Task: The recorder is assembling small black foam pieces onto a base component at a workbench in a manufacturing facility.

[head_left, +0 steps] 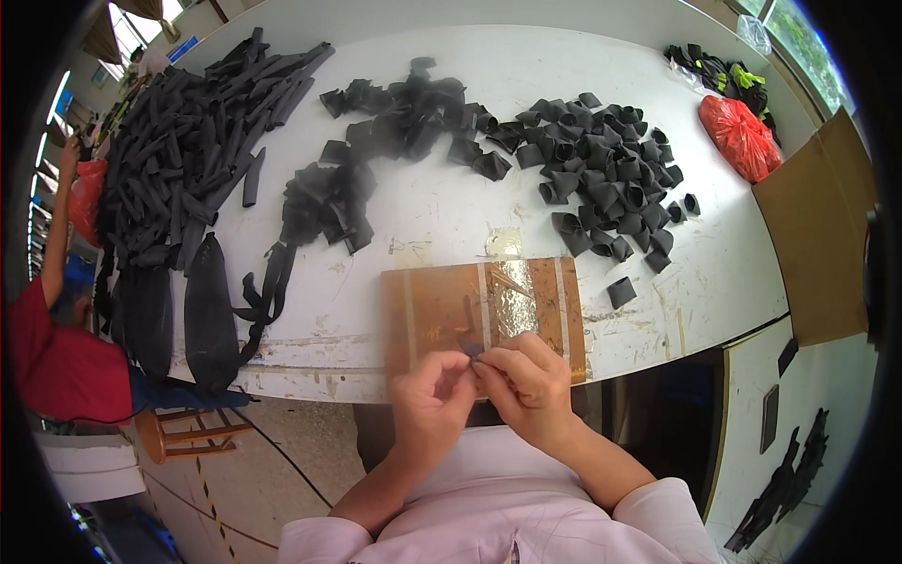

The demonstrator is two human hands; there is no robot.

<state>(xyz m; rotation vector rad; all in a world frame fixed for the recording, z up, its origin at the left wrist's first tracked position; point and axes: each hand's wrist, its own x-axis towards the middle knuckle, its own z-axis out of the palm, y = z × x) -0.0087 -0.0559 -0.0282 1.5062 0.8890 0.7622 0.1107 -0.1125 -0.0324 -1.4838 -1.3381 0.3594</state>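
Both hands meet over the near edge of a brown taped board [440,305] on the white table. My left hand [432,399] pinches a small dark piece of fabric [472,349] between thumb and fingertips. From the other side, my right hand [531,381] closes on the same piece, its fingertips touching the left ones. Most of the piece is hidden by the fingers, so its full shape cannot be made out. Beyond the board at right lies a heap of short black fabric tubes [611,169], with one single tube [621,292] close to the board's right edge.
Long black fabric strips [178,141] pile up at the left, some hanging over the edge. Another black bunch [329,202] lies mid-table. A red plastic bag [738,136] and cardboard [817,226] stand at right. A person in red [70,357] sits at left near a wooden stool [188,434].
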